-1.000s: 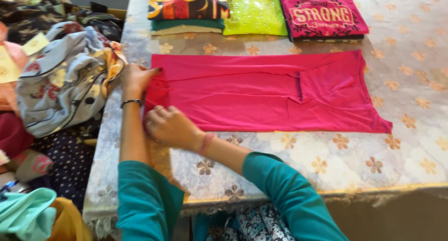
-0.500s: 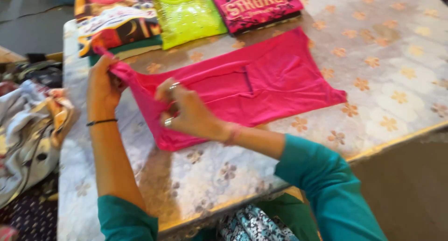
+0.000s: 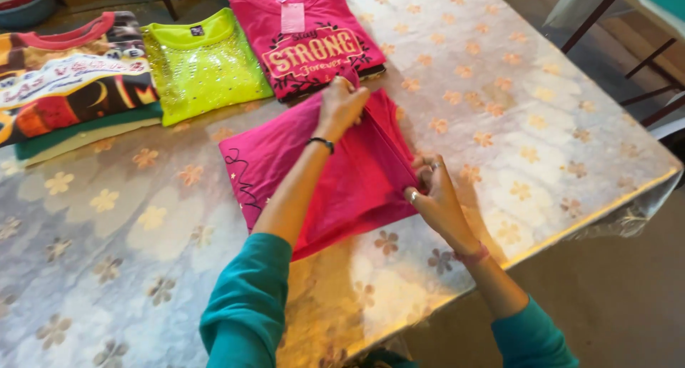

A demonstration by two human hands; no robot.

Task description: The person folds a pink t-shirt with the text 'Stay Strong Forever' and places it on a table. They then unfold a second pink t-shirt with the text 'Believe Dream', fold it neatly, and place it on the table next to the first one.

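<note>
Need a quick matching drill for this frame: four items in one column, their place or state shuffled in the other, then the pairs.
Items:
1. pink shirt
2. lime top
3. left hand
4. right hand

Place or state:
A. gripping the pink shirt's far edge
B. folded flat, between the striped shirt and the printed magenta shirt
C. pinching the pink shirt's right edge
D. being folded on the floral table cover

Pairs: 1-D, 2-B, 3-A, 4-C

Plain pink shirt [image 3: 335, 175] on flower-patterned cream tablecloth [image 3: 528, 125].
</note>
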